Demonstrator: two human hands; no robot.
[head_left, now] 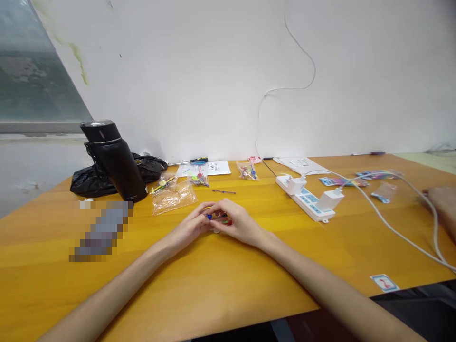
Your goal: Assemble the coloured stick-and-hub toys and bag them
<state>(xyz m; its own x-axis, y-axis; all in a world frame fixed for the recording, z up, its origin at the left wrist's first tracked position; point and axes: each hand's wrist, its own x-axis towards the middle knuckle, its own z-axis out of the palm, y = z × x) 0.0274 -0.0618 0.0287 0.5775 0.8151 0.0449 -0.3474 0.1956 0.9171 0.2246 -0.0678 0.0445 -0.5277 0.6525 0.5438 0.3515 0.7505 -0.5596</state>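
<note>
My left hand (192, 224) and my right hand (239, 222) meet over the middle of the table, fingertips together. A small blue piece (209, 216) is pinched between them. Under the fingers of my right hand, a small red part (229, 222) shows, with bits of green and white close by. The fingers cover most of these, so I cannot tell what they form. Just behind the hands lie a clear plastic bag (174, 198) and a thin dark stick (223, 191).
A black bottle (116, 161) stands by a black plastic bag (89, 183) on the left. Small bags of colourful parts (247, 171) lie at the back. On the right, a white power strip (308, 202) trails cables (388, 228); another person's hand (443, 204) is beyond.
</note>
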